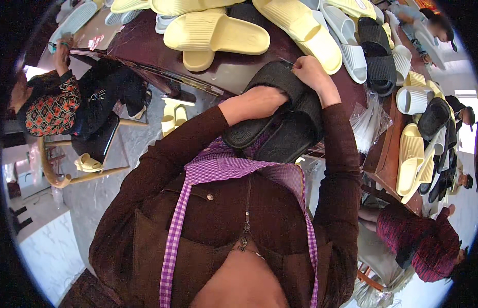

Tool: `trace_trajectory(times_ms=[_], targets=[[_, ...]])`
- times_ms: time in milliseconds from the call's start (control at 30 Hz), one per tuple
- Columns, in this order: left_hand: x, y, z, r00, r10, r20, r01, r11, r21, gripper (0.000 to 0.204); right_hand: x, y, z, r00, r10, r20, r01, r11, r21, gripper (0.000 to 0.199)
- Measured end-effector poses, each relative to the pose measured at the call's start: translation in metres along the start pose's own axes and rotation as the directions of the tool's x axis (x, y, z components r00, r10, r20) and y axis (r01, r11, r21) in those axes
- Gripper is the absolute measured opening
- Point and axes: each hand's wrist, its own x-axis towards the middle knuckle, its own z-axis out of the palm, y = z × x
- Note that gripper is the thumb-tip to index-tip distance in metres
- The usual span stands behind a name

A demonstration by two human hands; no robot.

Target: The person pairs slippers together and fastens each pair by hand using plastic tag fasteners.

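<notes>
Pair of black slippers (280, 120) braced against the lap at the table's near edge, left hand (262, 100) tucked under a strap to steady them. Right hand (311, 72) pinched shut on a thin tool at the upper strap. Beyond, yellow slippers (218, 33) heaped mid-table (146, 41).

A dark brown table (146, 41) fills the upper part of the view, heaped with yellow, white and black slippers, with a bundle of clear bags (370, 123) near its right edge. Below it lies a pale, marbled floor (95, 195), where a wooden chair (64, 177) stands at the left, a person seated on it. Bright daylight comes from a window (467, 123) at the far right.
</notes>
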Motion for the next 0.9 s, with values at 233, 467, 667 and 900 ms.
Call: trace_trajectory(times_ms=[233, 467, 667, 900], targets=[[-0.001, 0.003, -0.001, 0.999, -0.041, 0.017, 0.041, 0.999, 0.007, 0.007, -0.010, 0.004, 0.002, 0.985, -0.027, -0.169, 0.034, 0.999, 0.035, 0.018], [-0.008, 0.025, -0.036, 0.976, -0.019, -0.218, -0.008, 0.993, -0.120, 0.020, -0.026, 0.010, -0.014, 0.847, 0.079, -0.525, 0.041, 0.976, 0.215, 0.020], [0.051, -0.001, -0.062, 0.882, -0.436, -0.179, 0.207, 0.700, -0.684, 0.027, -0.031, -0.004, -0.023, 0.857, 0.109, -0.503, 0.209, 0.820, 0.534, 0.015], [0.093, -0.008, -0.046, 0.878, -0.476, 0.053, 0.268, 0.397, -0.878, 0.017, -0.036, -0.012, -0.020, 0.880, 0.140, -0.453, 0.269, 0.640, 0.720, 0.008]])
